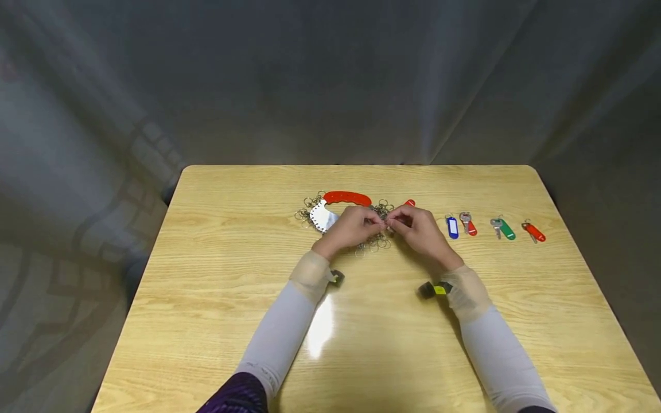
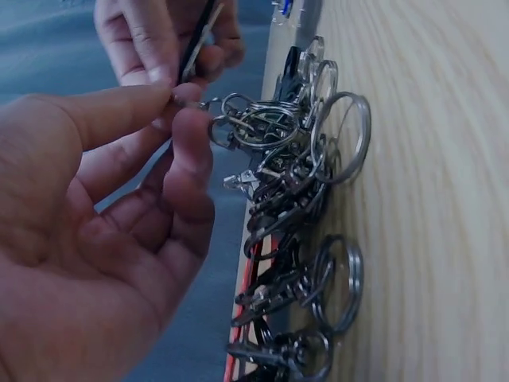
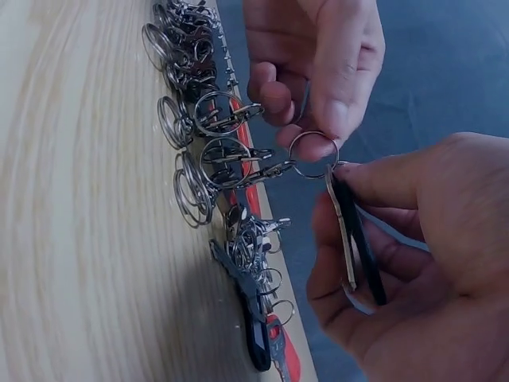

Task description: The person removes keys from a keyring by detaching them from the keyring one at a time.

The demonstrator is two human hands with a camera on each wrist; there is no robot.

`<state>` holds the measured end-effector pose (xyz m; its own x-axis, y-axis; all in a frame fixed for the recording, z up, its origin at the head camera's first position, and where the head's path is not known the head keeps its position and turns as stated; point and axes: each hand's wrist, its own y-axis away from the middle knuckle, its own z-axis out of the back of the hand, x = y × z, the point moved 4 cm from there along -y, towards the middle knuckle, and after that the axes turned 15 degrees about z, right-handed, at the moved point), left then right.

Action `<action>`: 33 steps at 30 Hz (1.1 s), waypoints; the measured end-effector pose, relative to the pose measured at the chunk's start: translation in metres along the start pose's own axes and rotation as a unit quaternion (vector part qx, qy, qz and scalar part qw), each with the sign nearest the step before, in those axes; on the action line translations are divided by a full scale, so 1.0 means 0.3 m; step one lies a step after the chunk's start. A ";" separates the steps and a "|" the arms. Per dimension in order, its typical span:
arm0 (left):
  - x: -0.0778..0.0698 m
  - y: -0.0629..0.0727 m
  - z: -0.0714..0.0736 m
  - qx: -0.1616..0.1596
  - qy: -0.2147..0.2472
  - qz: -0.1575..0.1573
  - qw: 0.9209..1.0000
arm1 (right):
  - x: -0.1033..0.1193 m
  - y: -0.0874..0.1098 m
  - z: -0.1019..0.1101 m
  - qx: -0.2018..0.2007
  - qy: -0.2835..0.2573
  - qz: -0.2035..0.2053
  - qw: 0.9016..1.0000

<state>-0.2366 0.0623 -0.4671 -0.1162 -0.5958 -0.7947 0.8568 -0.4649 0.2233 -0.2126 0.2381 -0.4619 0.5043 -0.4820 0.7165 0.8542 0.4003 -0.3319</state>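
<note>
Above the table my right hand [image 1: 420, 232] holds a key [image 3: 344, 239] and a dark tag [image 3: 362, 239], side by side between thumb and fingers. They hang at a thin metal split ring [image 3: 291, 148]. My left hand [image 1: 351, 229] pinches that ring from the other side, thumb against forefinger, and the hands nearly meet. Under and beside them lies a white metal plate [image 1: 321, 217] with a red grip [image 1: 347, 198], fringed with several clasps [image 3: 238, 117] and rings [image 2: 346, 135]. A clasp tip reaches the ring in the right wrist view. My left hand covers part of the plate.
Right of my hands lie a blue tag [image 1: 453, 228], a red tag [image 1: 472, 228] with a key, a green tag [image 1: 506, 229] with a key, and another red tag [image 1: 536, 232]. One more red tag [image 1: 409, 202] shows behind my right hand. Dark curtains [image 1: 310, 86] surround the table.
</note>
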 end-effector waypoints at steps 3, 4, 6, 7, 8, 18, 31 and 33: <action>0.005 0.003 0.003 0.012 0.005 -0.015 1.000 | -0.006 -0.001 -0.003 0.000 -0.009 -0.020 1.000; 0.005 0.003 0.004 0.017 0.003 -0.020 1.000 | -0.009 -0.001 -0.003 0.003 -0.014 -0.026 1.000; 0.005 0.002 0.003 0.024 0.000 -0.027 0.999 | -0.017 -0.001 -0.006 0.008 -0.026 -0.039 0.999; 0.006 0.001 0.003 0.026 -0.002 -0.029 0.999 | -0.019 -0.001 -0.006 0.009 -0.033 -0.045 0.998; 0.006 0.001 0.002 0.028 -0.005 -0.031 0.999 | -0.022 0.000 -0.007 0.011 -0.039 -0.050 0.998; -0.005 0.004 -0.004 0.033 -0.040 -0.050 0.997 | -0.037 0.007 -0.013 0.003 -0.109 -0.117 0.987; -0.008 0.004 -0.010 0.037 -0.074 -0.051 0.995 | -0.043 0.010 -0.022 -0.016 -0.212 -0.190 0.958; -0.010 0.005 -0.009 0.029 -0.079 -0.054 0.995 | -0.041 0.010 -0.022 -0.024 -0.224 -0.196 0.954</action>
<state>-0.2337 0.0652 -0.4660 -0.2873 -0.6346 -0.7174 0.8050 -0.5659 0.1782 -0.2154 0.2399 -0.4758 0.0488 -0.2022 0.9781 0.9764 0.2157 -0.0041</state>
